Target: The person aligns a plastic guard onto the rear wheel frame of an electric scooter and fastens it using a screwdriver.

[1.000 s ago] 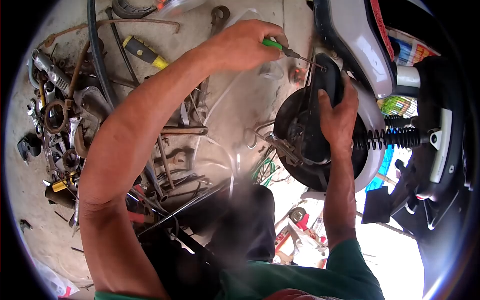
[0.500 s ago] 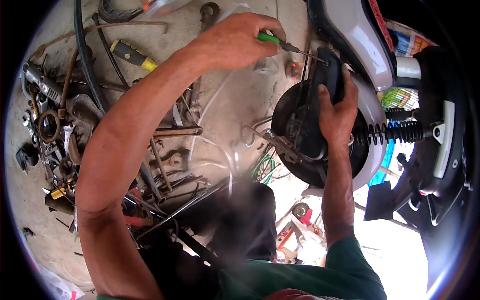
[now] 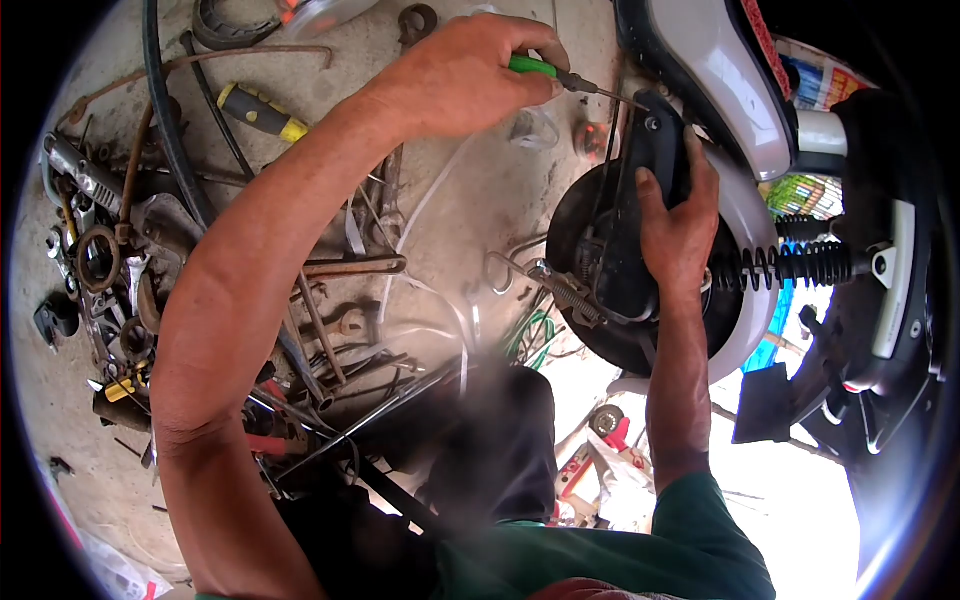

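Observation:
In my left hand is a screwdriver with a green handle, pinched between thumb and fingers. Its thin shaft points right, and the tip is close to the upper end of a long black cover on a motorbike, just above a screw. Whether the tip touches the cover I cannot tell. My right hand grips that cover from its right edge, thumb on the front face and fingers along the side. Behind the cover sits the dark wheel.
Wrenches, rods and rusty parts lie heaped on the concrete floor at left, near a yellow-black screwdriver. A coil-spring shock absorber and pale body panel are at right. A small spring hangs beside the wheel.
The screwdriver tip has come off the screw and moved slightly up and left, leaving the screw head visible. My right hand stays on the cover.

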`<state>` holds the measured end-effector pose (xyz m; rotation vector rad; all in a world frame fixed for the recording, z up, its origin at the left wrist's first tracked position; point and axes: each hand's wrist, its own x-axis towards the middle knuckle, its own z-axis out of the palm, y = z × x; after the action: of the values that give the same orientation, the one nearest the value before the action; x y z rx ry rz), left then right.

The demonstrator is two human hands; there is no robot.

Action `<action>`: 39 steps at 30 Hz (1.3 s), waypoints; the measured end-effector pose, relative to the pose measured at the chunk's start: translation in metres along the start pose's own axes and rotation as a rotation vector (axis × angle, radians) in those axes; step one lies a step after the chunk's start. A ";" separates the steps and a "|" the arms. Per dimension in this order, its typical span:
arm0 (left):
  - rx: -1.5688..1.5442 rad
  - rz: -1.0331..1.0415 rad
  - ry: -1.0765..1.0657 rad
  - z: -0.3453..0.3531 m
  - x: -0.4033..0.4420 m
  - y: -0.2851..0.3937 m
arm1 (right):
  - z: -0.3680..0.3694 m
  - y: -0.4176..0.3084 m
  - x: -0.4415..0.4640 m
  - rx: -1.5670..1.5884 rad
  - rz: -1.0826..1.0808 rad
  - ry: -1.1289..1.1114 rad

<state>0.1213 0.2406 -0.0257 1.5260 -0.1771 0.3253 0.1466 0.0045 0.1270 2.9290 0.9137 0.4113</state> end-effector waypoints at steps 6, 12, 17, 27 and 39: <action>0.083 -0.018 -0.010 -0.002 -0.001 -0.001 | 0.000 0.000 -0.001 -0.003 0.015 -0.009; 0.388 -0.096 -0.182 -0.028 -0.005 -0.003 | -0.001 0.000 0.001 -0.007 -0.002 -0.005; 0.780 -0.123 -0.465 -0.004 -0.028 -0.031 | 0.000 0.001 0.001 0.028 -0.021 0.010; 0.850 -0.084 -0.235 0.091 0.029 -0.058 | -0.001 -0.001 0.001 0.047 0.001 0.012; 0.679 -0.172 -0.071 0.117 0.035 -0.086 | 0.002 0.000 0.000 0.052 -0.010 0.027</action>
<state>0.1919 0.1266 -0.0916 2.2099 0.0174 0.1993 0.1471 0.0042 0.1249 2.9714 0.9562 0.4349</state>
